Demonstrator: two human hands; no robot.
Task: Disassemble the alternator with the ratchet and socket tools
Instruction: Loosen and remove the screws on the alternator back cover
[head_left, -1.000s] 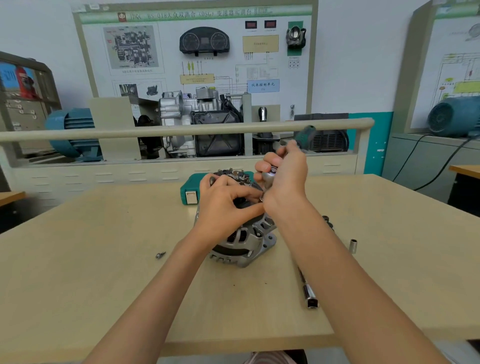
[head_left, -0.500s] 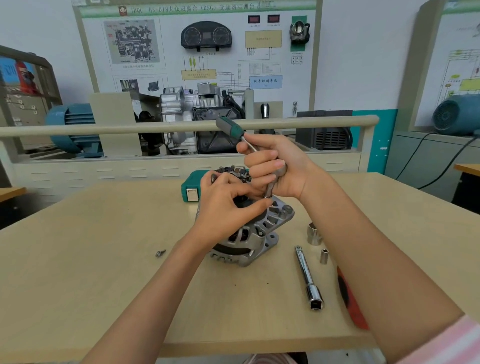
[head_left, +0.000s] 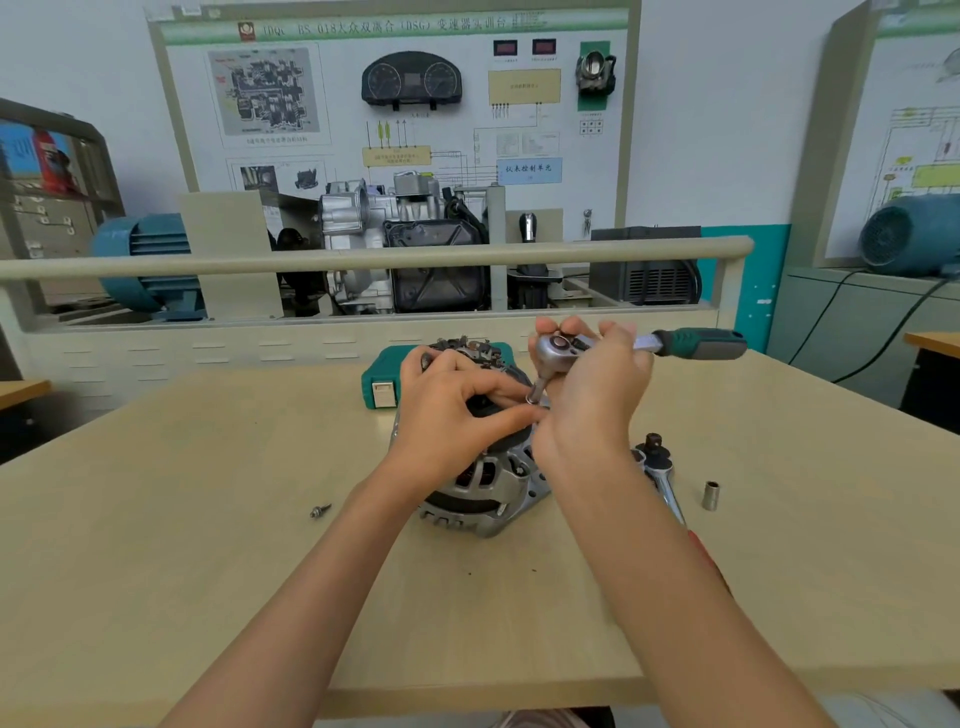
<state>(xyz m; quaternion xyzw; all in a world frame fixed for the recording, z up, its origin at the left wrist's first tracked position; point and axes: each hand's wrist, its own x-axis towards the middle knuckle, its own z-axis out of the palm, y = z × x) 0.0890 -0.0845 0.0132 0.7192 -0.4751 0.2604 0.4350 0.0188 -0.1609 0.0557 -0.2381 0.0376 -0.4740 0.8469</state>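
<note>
While the left hand reaches in from the lower left, its curled fingers grip the top of the grey cast-metal alternator, thumb and forefinger extended toward the socket tip. One small loose screw lies on the beige wooden table, well left of the alternator. One alternator is present, near the table's centre, resting tilted, with slotted vents in its housing and dark components on its upper face. Behind it sits one teal plastic tool case. The right hand comes in from the lower right and wraps around the head of the chrome ratchet with green-and-grey handle; the handle points right, and the socket below the head meets the alternator top. Right of the alternator lie a second chrome ratchet and one small silver socket, standing upright.
</note>
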